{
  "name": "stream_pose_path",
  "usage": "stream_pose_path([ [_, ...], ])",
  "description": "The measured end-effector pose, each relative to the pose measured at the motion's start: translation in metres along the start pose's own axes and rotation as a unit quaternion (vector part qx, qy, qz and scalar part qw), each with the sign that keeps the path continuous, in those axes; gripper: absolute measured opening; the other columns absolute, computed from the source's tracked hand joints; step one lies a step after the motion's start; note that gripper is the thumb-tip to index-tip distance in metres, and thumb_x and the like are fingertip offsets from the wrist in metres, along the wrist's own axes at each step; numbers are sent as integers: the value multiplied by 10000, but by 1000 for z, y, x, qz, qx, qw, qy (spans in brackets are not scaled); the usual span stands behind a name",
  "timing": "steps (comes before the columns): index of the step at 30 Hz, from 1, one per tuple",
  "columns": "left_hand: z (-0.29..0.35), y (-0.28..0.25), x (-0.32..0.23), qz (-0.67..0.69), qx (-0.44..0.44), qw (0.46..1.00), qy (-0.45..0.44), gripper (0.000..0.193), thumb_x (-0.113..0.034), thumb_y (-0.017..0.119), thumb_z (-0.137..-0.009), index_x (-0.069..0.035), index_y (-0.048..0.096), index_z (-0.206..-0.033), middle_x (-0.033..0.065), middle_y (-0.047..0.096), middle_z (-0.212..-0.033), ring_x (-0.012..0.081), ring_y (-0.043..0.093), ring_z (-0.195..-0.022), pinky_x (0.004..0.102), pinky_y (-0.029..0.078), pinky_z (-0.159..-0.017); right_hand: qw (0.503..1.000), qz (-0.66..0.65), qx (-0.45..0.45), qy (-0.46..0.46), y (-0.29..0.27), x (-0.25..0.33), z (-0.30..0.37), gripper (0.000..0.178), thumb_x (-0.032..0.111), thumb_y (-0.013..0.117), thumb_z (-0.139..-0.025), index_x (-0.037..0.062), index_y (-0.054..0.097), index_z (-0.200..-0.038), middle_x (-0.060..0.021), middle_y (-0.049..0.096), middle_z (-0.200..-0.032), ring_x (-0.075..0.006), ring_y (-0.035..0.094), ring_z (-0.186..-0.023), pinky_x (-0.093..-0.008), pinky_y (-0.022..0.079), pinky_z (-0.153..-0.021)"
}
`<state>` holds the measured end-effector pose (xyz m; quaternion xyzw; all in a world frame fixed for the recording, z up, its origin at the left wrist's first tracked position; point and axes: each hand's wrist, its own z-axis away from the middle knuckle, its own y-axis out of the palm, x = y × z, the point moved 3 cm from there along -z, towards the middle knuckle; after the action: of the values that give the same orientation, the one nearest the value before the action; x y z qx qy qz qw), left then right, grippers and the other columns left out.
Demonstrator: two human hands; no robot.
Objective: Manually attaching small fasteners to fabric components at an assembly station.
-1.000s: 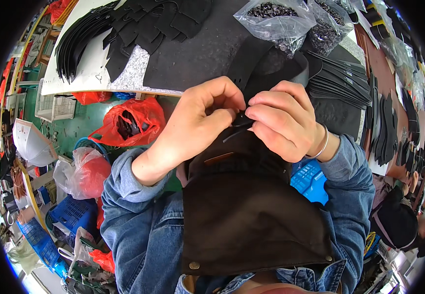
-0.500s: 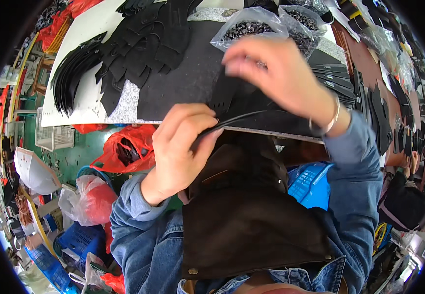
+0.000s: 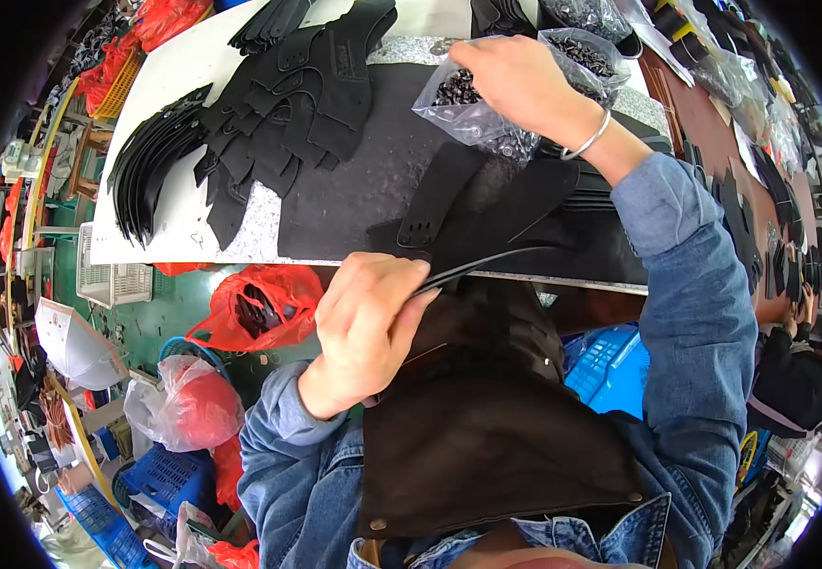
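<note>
My left hand (image 3: 365, 324) is closed at the table's front edge, pinching a thin black strap piece (image 3: 487, 261) that points right, seen nearly edge-on. Flat behind it lies another black strap piece (image 3: 439, 194) with a row of small holes at its near end. My right hand (image 3: 520, 83), bent at the fingers, is over an open clear plastic bag (image 3: 449, 119) of small dark shiny fasteners (image 3: 456, 89). Its fingertips are turned down and hidden, so what they pinch does not show. A second bag of fasteners (image 3: 586, 57) stands just right of it.
Overlapping black cut pieces (image 3: 288, 104) cover the table's left part, beside a fanned stack of curved black strips (image 3: 150, 171). A dark mat (image 3: 335, 204) lies in the middle. More black pieces are stacked at right. Red bags (image 3: 264, 308) and a blue basket (image 3: 610, 365) are below the table.
My right hand has moved up and away from me, from above the mat to the bag of fasteners. My left hand has dropped slightly, still pinching the strap piece.
</note>
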<state>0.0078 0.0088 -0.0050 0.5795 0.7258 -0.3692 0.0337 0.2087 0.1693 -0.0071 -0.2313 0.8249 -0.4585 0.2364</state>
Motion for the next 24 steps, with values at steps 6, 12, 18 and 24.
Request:
stream_pose_path([
  [6, -4, -5, 0, 32, -26, 999, -19, 364, 86, 735, -575, 2, 560, -883, 120, 601, -772, 265, 587, -669, 320, 479, -567, 955, -293, 25, 44, -31, 12, 4, 218, 30, 485, -799, -14, 604, -975, -113, 626, -813, -231, 613, -710, -322, 477, -634],
  [12, -18, -12, -11, 1, -44, 999, -13, 332, 57, 759, -560, -8, 577, -830, 111, 584, -815, 251, 581, -681, 311, 473, -572, 838, -522, 139, 72, -86, 94, 29, 118, 72, 546, -841, -21, 615, -865, -78, 580, -689, -161, 556, -580, -256, 425, -533],
  [18, -15, -12, -14, 46, -52, 998, 3, 359, 69, 761, -539, -4, 581, -840, 105, 555, -797, 240, 565, -679, 316, 452, -560, 814, -568, 97, 68, -88, 111, 38, 172, 117, 567, -853, -41, 569, -785, -101, 505, -681, -243, 498, -592, -304, 397, -545],
  [24, -13, -15, -17, 78, -46, 995, -47, 343, 101, 735, -552, -1, 581, -841, 113, 571, -815, 213, 567, -680, 280, 448, -561, 823, -564, 24, 59, -93, 117, 44, 148, 126, 582, -833, -14, 586, -784, -143, 538, -705, -336, 536, -649, -363, 419, -557],
])
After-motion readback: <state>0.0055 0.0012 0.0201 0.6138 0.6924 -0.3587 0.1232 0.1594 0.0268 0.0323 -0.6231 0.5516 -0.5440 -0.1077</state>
